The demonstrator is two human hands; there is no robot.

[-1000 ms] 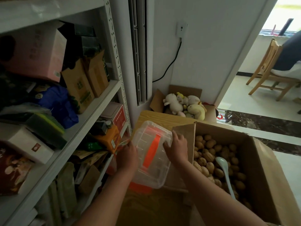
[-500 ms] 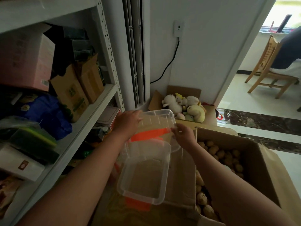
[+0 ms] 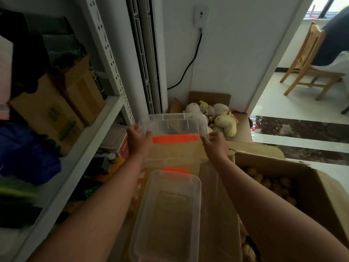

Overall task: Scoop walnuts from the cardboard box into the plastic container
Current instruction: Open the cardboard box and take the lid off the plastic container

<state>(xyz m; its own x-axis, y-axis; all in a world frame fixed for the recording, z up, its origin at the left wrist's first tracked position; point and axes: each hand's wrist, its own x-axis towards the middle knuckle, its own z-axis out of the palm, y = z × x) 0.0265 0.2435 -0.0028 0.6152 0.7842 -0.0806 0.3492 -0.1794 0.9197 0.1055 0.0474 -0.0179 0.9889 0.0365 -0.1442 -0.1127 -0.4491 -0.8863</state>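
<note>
Lid lifted farther, left hand and right hand fingers gripping it; forearm hides most walnuts.

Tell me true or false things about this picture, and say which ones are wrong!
1. The left hand and right hand hold the lid. True.
2. The container is full of walnuts. False: it is empty; the walnuts lie in the cardboard box.
3. The lid sits on the container. False: it is held off it.
4. The stuffed toys lie in a box by the wall. True.
</note>
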